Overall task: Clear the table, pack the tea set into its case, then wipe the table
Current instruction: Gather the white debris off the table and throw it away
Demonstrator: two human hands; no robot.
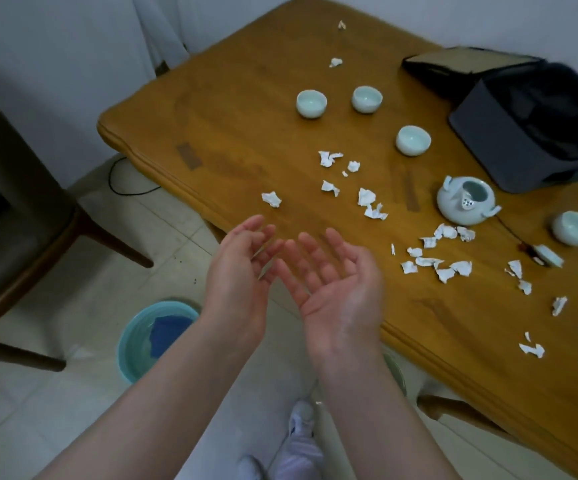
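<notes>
Both hands hover palm-up and spread wide, holding nothing, over the near edge of the wooden bench (232, 140): the left hand (237, 271) just beside the right hand (336, 289), fingertips nearly meeting. Scraps of torn white paper (367, 199) litter the bench from 12 to 3 o'clock of the hands. Three pale celadon cups (311, 103) stand toward 1 o'clock, a fourth cup (575, 232) toward 3 o'clock, beside the lidless teapot (465, 201). The lid (548, 255) lies near that cup. The dark case (529, 133) sits open at 2 o'clock. On the floor at 7 o'clock, a teal basin (131, 344) holds a blue cloth (168, 334).
</notes>
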